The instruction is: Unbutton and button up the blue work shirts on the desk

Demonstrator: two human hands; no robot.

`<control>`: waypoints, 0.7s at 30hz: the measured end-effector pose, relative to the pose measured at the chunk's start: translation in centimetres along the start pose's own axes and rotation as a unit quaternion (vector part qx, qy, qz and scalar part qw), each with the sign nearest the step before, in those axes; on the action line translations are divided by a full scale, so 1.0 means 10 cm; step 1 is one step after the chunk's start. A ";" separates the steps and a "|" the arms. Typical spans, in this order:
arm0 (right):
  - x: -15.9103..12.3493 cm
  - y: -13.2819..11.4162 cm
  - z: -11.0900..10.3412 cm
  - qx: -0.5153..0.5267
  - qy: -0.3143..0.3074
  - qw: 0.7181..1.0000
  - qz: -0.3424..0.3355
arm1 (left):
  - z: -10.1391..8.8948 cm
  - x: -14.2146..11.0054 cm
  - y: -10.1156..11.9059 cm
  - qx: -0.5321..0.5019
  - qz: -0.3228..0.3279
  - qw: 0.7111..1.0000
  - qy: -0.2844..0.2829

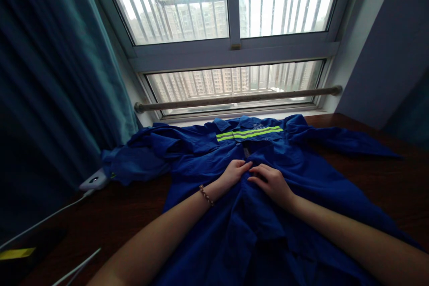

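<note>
A blue work jacket (301,178) with a yellow-green and grey reflective stripe (258,132) across its chest lies spread on a dark wooden surface, collar toward the window. My left hand (236,173), with a braided bracelet (206,195) on the wrist, pinches the front edge of the jacket just below the chest. Close beside it, my right hand (271,184) rests at the same front opening. Its thumb and forefinger are bent and a little apart, with no cloth visible between them. Above the hands, a small dark gap shows in the front opening.
A white device (94,180) with a cable sits at the left by the jacket's sleeve. Blue-green curtains (50,62) hang on the left. A barred window stands behind a metal rail (234,99). A dark item with a yellow patch (16,254) lies lower left.
</note>
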State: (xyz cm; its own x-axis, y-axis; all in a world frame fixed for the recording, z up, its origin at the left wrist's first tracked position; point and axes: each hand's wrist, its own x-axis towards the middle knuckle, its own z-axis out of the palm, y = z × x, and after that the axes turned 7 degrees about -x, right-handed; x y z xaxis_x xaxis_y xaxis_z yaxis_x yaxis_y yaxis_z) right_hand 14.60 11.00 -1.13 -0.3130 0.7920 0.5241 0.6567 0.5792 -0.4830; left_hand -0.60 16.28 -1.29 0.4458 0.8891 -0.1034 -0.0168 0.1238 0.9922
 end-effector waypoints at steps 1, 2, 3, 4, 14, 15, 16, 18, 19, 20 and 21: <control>0.00 0.00 0.00 0.008 0.000 1.000 0.012 | 0.00 0.00 0.00 0.006 0.002 1.000 -0.001; 0.01 0.00 0.00 0.017 -0.004 1.000 0.024 | 0.00 0.01 -0.01 0.015 0.008 1.000 0.000; 0.01 0.00 0.01 0.027 -0.014 0.999 0.038 | 0.00 0.01 -0.01 0.026 0.016 1.000 0.000; 0.02 0.01 0.02 0.038 -0.027 0.998 0.053 | -0.01 0.01 -0.02 0.039 0.027 0.999 0.000; 0.03 0.08 0.05 0.087 -0.073 0.988 0.102 | 0.00 -0.01 0.01 0.051 0.010 0.999 -0.008; 0.02 0.07 0.06 0.087 -0.072 0.988 0.101 | -0.02 -0.02 0.04 0.041 -0.012 0.999 -0.023; 0.01 0.06 0.06 0.086 -0.071 0.989 0.098 | -0.05 -0.03 0.08 0.028 -0.038 0.998 -0.045; 0.00 0.04 0.06 0.084 -0.065 0.991 0.083 | -0.12 -0.05 0.15 -0.003 -0.087 0.991 -0.103; -0.01 0.04 0.06 0.084 -0.059 0.992 0.074 | -0.16 -0.06 0.19 -0.020 -0.105 0.985 -0.133; -0.01 0.03 0.05 0.084 -0.052 0.993 0.068 | -0.19 -0.07 0.22 -0.036 -0.117 0.980 -0.159; -0.01 0.02 0.05 0.084 -0.045 0.993 0.063 | -0.22 -0.07 0.24 -0.049 -0.124 0.975 -0.180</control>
State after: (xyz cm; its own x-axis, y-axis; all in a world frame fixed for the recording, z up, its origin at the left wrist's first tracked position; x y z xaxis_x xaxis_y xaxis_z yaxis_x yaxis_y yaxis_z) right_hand 14.45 11.13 -1.66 -0.3005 0.8698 0.3914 0.5724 0.4927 -0.6555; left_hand -2.91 16.90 1.03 0.7320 0.6161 -0.2908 0.0546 0.3724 0.9265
